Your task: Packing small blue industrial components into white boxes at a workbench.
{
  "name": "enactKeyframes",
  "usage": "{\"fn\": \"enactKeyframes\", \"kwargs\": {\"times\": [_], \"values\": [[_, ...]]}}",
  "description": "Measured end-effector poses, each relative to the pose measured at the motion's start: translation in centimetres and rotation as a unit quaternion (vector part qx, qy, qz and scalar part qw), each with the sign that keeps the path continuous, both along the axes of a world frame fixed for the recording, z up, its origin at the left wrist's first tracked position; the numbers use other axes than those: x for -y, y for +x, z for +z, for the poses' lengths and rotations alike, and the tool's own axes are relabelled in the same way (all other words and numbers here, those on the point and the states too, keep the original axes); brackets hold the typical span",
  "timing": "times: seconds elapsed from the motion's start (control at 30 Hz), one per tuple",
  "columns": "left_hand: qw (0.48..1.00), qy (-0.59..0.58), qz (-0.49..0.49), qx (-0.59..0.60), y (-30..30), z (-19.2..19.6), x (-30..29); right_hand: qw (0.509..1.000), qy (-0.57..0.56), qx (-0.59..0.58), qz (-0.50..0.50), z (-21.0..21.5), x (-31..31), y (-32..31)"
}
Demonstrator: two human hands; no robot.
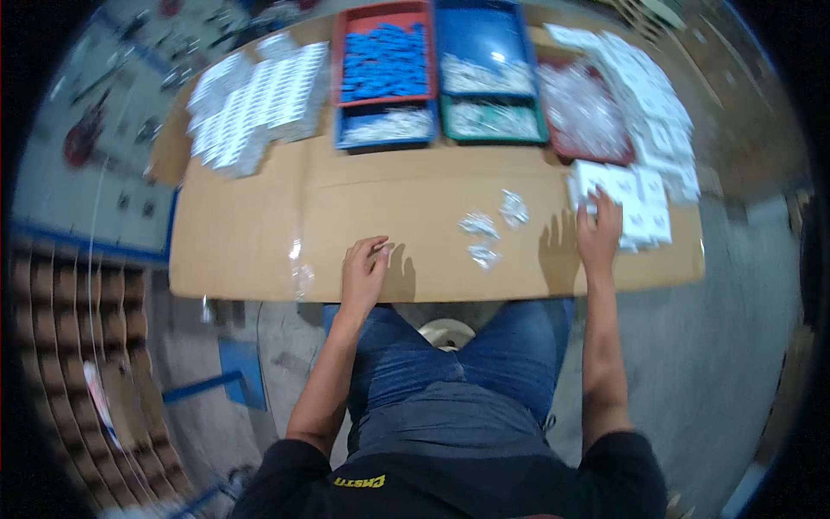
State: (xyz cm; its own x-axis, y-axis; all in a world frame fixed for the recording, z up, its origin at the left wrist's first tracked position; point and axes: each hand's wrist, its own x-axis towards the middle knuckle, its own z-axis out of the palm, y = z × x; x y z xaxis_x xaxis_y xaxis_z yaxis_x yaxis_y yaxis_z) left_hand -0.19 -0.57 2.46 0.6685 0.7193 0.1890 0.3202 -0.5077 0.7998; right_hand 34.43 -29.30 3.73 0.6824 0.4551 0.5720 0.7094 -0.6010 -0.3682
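My right hand reaches over the near left side of a group of small white boxes. Its fingers are spread and the fingertips lie at the boxes; I cannot tell whether they press on them. My left hand hovers by the front edge of the cardboard-covered table, thumb and fingers loosely bent and apart, with nothing plainly held. Between the hands lie three small clear bags of little parts: one bag farther back, another bag in the middle, and the third bag nearest me.
White boxes stand in rows at the back left. Along the back are a red tray of blue pieces, blue and green trays of whitish parts, and a dark red tray of clear bags. More white packets pile up at the right.
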Motion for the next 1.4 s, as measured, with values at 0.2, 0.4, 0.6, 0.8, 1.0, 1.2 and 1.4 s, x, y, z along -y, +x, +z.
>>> {"fn": "enactKeyframes", "kwargs": {"times": [0.2, 0.4, 0.6, 0.8, 1.0, 1.2, 1.4], "values": [[0.969, 0.18, 0.143, -0.093, -4.3, -2.3, -11.9, 0.966, -0.016, -0.129, 0.225, -0.2, -11.9, -9.7], [0.94, 0.22, 0.235, -0.11, -9.4, -3.8, -19.1, 0.886, -0.117, -0.181, 0.411, 4.2, -26.4, -13.9], [0.934, 0.221, 0.262, -0.103, -8.9, -2.3, -19.1, 0.888, -0.048, -0.06, 0.453, 8.2, -44.9, -14.5], [0.939, 0.202, 0.257, -0.105, -9.0, -1.9, -19.5, 0.908, -0.082, -0.003, 0.411, 9.6, -65.5, -15.6], [0.946, 0.161, 0.24, -0.145, -9.5, -1.7, -20.1, 0.91, -0.168, 0.049, 0.376, 11.5, -79.9, -16.0], [0.953, 0.14, 0.223, -0.152, -9.4, -1.7, -20.8, 0.909, -0.202, 0.088, 0.355, 10.7, -89.3, -14.8], [0.951, 0.133, 0.231, -0.158, -10.1, -1.6, -21.2, 0.895, -0.273, 0.096, 0.338, 9.5, -92.6, -14.2]]}}
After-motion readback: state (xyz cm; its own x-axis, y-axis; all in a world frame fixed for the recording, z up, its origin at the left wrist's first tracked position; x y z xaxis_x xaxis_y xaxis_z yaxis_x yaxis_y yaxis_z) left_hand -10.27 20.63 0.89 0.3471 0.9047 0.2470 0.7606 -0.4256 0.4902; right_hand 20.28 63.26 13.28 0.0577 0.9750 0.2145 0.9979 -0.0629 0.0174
